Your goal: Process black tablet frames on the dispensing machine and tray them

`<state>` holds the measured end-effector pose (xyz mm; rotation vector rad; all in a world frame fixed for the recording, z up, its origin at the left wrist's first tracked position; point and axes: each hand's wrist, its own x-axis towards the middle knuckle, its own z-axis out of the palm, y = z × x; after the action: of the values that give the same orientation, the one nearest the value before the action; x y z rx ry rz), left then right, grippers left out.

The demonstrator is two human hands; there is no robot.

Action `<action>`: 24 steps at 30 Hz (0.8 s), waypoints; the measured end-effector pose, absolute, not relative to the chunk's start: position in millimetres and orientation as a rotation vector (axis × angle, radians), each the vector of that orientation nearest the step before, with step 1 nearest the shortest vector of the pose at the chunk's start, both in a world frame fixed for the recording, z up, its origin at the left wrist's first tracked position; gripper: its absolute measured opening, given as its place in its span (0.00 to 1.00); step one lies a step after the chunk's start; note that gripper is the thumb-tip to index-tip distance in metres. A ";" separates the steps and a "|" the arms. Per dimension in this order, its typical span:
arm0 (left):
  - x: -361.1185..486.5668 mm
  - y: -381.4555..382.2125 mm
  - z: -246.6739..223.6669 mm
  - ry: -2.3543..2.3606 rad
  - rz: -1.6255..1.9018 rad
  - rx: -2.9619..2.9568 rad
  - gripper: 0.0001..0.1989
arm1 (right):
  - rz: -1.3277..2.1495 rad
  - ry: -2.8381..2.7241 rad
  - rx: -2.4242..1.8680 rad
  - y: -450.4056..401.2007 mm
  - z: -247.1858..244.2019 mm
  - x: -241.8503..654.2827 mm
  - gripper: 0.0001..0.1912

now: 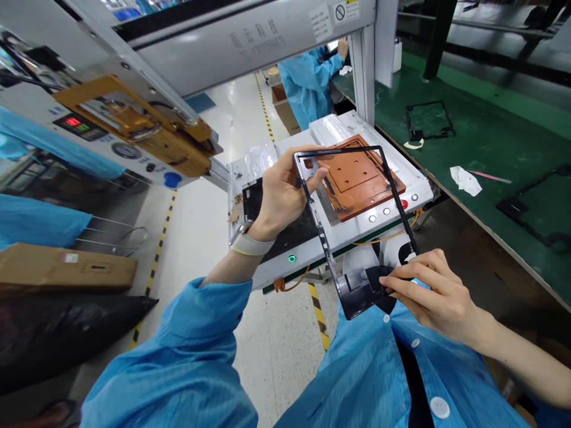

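Note:
A thin black rectangular frame (325, 249) is held up, tilted, in front of my body, its middle see-through. My left hand (288, 187) grips its upper left corner between thumb and fingers; a watch (253, 239) sits on that wrist. At the lower end of the frame is a dark panel (357, 292). My right hand (435, 291) is closed on the lower right part of the frame, fingertips pinched at the panel's edge. Behind the frame, an orange-brown fixture plate (357, 178) lies on the white machine bed (343, 238), partly seen through the opening.
A press head with gauge and display (134, 128) hangs at left. On the green bench (482, 131) at right lie another black frame (430, 120), a crumpled tissue (466, 181) and a pink stick (491, 176). A person in blue (307, 83) works beyond. Cardboard box (66, 267) stands at left.

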<state>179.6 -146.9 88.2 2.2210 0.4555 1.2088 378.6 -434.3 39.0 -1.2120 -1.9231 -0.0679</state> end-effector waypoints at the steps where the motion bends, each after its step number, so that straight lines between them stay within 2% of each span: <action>1: 179.6 -147.5 88.9 0.457 1.215 2.222 0.25 | -0.071 -1.930 -1.211 -434.3 39.2 378.3 0.15; 15: 179.2 -147.3 89.7 0.461 1.215 2.236 0.23 | -0.103 -1.953 -1.212 -437.2 39.3 377.6 0.17; 24: 188.9 -140.4 74.8 0.410 1.261 2.035 0.22 | -0.169 -1.933 -1.174 -433.9 47.5 373.0 0.11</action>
<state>188.9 -140.4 74.8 2.0348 0.4103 1.2608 373.0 -433.9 47.5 -1.1736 -1.9329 -0.1690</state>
